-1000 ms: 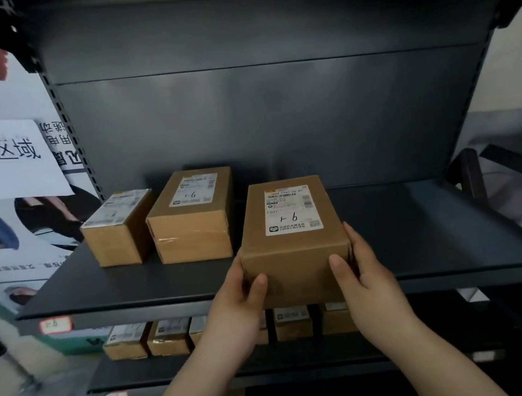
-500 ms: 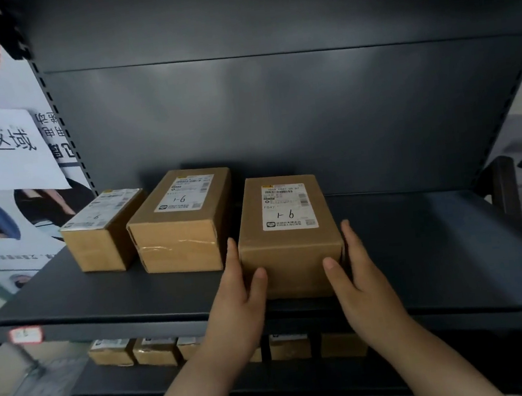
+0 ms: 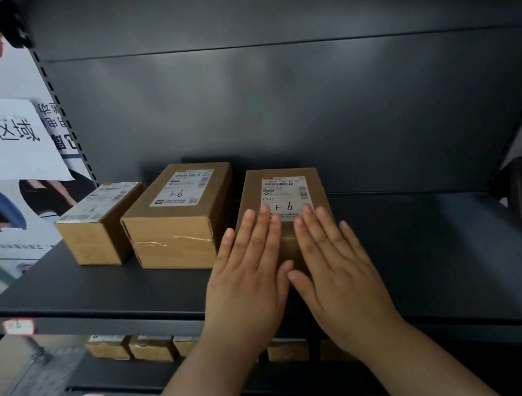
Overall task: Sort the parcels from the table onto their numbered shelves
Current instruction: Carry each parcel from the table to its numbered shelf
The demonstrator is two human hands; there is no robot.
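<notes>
A brown cardboard parcel (image 3: 284, 185) with a white label marked 9-1 rests on the dark metal shelf (image 3: 421, 244). My left hand (image 3: 249, 274) and my right hand (image 3: 332, 261) lie flat side by side against its near face, fingers straight, fingertips reaching its top edge. Neither hand grips it. Left of it stand two more brown parcels on the same shelf: a larger one (image 3: 177, 217) also marked 9-1, and a smaller one (image 3: 100, 222) at the far left.
A small tag (image 3: 19, 327) is stuck on the shelf's front edge at left. Several parcels (image 3: 150, 347) sit on the lower shelf. Posters and a white paper sign (image 3: 2, 139) hang at left. The shelf's right half is bare.
The parcel went from held at the shelf edge to resting deeper on the shelf. My hands left its sides and now press flat on its near face.
</notes>
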